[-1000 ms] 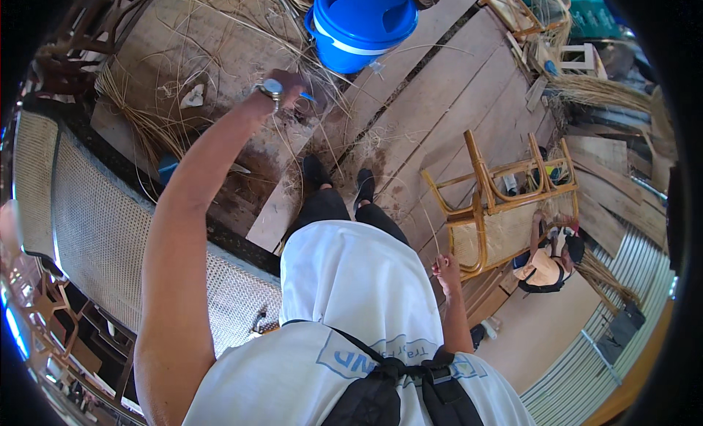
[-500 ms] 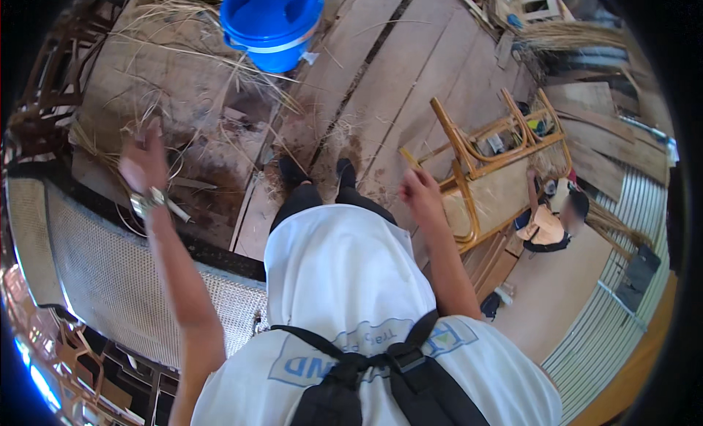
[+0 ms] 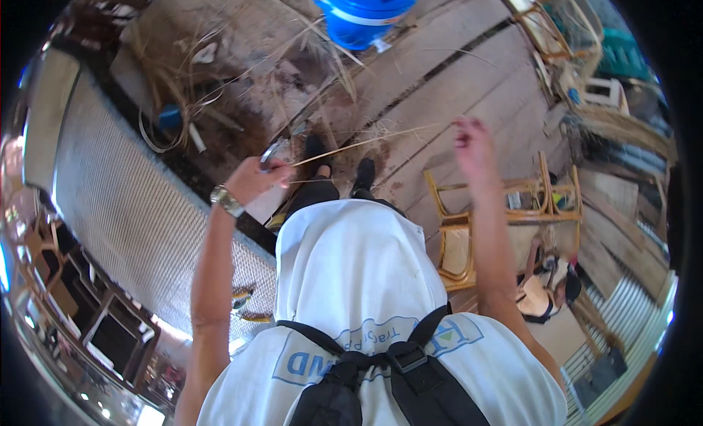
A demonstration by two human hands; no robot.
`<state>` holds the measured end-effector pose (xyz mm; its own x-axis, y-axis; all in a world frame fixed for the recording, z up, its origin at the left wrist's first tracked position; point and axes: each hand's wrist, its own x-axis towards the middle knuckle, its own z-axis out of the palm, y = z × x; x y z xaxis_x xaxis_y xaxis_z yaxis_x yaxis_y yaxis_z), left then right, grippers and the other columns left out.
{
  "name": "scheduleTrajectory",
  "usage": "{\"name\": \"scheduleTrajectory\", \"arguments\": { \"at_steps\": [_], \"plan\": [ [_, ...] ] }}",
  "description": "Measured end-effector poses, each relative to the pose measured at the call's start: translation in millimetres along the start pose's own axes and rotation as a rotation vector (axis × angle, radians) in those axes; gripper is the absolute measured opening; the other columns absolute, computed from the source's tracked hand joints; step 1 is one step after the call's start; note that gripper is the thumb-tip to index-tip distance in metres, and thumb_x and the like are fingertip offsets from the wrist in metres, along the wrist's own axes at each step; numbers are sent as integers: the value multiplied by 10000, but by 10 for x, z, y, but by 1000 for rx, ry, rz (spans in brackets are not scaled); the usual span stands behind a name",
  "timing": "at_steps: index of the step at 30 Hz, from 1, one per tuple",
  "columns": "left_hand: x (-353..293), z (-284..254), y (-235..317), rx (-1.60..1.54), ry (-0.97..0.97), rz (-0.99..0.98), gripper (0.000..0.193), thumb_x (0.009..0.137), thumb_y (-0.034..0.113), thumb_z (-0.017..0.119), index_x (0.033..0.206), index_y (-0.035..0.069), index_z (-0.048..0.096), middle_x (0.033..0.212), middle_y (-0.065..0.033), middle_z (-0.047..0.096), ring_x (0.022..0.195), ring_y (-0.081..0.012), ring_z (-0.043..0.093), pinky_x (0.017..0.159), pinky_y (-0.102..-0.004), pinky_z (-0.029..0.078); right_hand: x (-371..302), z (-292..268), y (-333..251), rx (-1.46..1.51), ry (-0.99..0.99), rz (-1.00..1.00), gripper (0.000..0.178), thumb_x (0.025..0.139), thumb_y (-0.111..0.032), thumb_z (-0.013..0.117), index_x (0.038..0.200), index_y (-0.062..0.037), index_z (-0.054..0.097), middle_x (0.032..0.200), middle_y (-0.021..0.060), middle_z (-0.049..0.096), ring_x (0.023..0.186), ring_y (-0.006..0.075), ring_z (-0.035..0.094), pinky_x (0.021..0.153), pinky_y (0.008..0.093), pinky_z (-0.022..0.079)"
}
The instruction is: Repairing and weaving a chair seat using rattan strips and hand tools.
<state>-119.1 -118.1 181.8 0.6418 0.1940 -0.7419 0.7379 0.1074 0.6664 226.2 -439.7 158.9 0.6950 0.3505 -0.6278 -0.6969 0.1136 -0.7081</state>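
My left hand [image 3: 256, 180], with a watch [image 3: 227, 200] on its wrist, is closed on a thin pale cane strip [image 3: 366, 142]. A small dark, shiny object [image 3: 269, 156] shows at its fingers, its kind unclear. The strip runs nearly straight up to the right, over my feet, to the curled fingers of my right hand [image 3: 474, 146]. That hand is somewhat blurred, and the strip's far end fades just beside its fingertips. To the left lies a bench or frame with a woven cane panel [image 3: 146, 199].
A blue lidded bucket [image 3: 366, 16] stands ahead on the board floor. Loose cane strips [image 3: 212, 89] litter the far left. Rattan chairs [image 3: 458, 250] lie to the right, where another person [image 3: 538, 294] sits. Wooden frames [image 3: 110, 331] stand at lower left.
My left hand has come from the far-left strips back toward my body, now with a strip in it. My right hand has moved forward and right. The view has turned left.
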Motion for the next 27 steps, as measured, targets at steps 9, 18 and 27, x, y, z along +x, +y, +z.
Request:
{"name": "scheduleTrajectory", "arguments": {
  "at_steps": [9, 18, 27],
  "plan": [
    [-892, -916, -497, -101, 312, -104, 286, 858, 280, 723, 994, 28, 710, 705, 7, 654, 469, -21, 391, 423, -205, 263, 940, -1919, -1779, -130, 107, -265, 69, 945, -140, 594, 968, -76, 602, 846, 37, 635, 643, 100, 530, 538, 245, 414],
    [-1332, -903, -551, -18, 505, -19, 320, 851, 297, 731, 1005, 19, 701, 759, -18, 676, 539, -40, 477, 484, -210, 346, 1474, -2816, -1869, -55, 308, -244, 120, 963, -152, 557, 966, -40, 598, 709, -18, 501, 593, 101, 456, 524, 241, 358],
    [-1778, -963, -719, 67, 677, -101, 325, 840, 309, 732, 976, 15, 707, 774, -30, 683, 653, -92, 578, 611, -264, 434, 1369, -3330, -1919, -267, 461, -213, 104, 934, -136, 537, 856, -73, 563, 636, -16, 470, 527, 94, 428, 439, 231, 330]
  ]
}}
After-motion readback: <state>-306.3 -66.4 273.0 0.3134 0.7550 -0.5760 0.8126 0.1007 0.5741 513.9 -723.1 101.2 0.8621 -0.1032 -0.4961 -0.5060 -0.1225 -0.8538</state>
